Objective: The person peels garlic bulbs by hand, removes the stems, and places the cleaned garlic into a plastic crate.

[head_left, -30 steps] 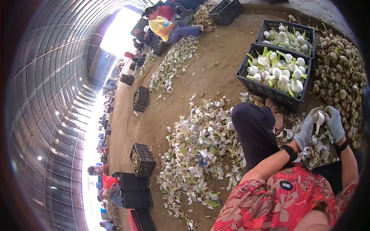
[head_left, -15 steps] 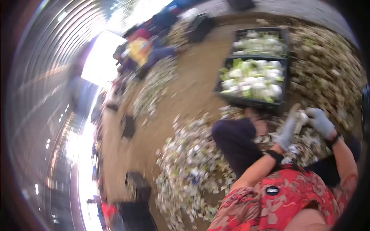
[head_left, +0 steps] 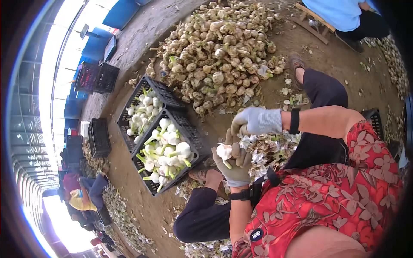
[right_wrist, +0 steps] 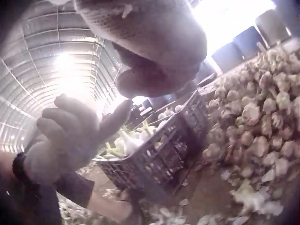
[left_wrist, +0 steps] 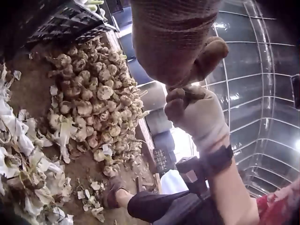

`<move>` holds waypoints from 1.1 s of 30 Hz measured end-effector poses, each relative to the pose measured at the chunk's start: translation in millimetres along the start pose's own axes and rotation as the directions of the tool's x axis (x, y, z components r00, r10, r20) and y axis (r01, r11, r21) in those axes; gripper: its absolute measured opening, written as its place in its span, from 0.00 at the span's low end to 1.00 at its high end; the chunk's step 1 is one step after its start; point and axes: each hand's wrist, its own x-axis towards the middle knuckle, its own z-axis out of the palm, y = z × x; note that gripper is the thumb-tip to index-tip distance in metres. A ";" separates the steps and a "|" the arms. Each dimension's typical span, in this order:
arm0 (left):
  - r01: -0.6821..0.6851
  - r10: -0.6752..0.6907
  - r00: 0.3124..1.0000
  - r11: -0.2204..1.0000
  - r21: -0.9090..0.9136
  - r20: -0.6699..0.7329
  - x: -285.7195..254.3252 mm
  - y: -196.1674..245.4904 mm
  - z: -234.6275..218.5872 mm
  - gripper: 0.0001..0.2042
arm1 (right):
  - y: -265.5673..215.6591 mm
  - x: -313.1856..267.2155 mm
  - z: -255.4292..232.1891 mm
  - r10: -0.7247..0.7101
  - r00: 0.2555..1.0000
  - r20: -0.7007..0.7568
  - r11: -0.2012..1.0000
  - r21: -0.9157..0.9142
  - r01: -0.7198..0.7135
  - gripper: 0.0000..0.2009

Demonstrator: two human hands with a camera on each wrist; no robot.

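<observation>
A white garlic bulb (head_left: 224, 151) with a short green stem lies in my gloved left hand (head_left: 237, 171), its thumb and fingers curled round it. Close above is my gloved right hand (head_left: 260, 121), its fingers curled down toward the bulb; nothing shows in its grip. In the left wrist view the right hand (left_wrist: 199, 115) has bent fingers, just below the left hand (left_wrist: 176, 37). The right wrist view has the right hand (right_wrist: 150, 42) curled above the left hand (right_wrist: 70, 136); the bulb is hidden there.
Two black crates (head_left: 183, 124) of trimmed garlic stand beside my left foot. Beyond lies a big heap of untrimmed garlic (head_left: 219, 56). Peelings (head_left: 269, 155) cover the ground between my legs. A person in light blue (head_left: 335, 15) sits at the upper right; more crates (head_left: 99, 137) stand left.
The head view has swung round to the right, so crates and hands now appear further left and the garlic heap is in full view. The left hand still holds a garlic bulb.
</observation>
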 end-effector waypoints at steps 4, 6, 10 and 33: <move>0.014 0.079 0.922 0.971 0.237 -0.380 4.3 -11.6 6.1 0.26 | 3.4 -11.4 18.8 -0.170 0.985 -0.014 0.945 -0.284 0.159 0.13; 0.090 -0.054 0.925 0.993 0.079 -0.376 11.5 -6.6 -9.9 0.23 | 5.2 -13.5 12.9 -0.075 0.997 -0.014 0.859 -0.508 0.057 0.14; 0.110 -0.069 0.886 0.992 0.065 -0.459 21.6 -17.6 -15.8 0.26 | 8.5 -18.1 6.4 0.123 0.990 -0.067 0.916 -0.377 -0.139 0.12; -0.050 0.028 0.995 -0.687 0.725 0.096 152.0 -38.7 -78.3 0.26 | -42.7 -60.8 -149.6 0.032 0.675 -0.737 0.914 0.295 0.278 0.10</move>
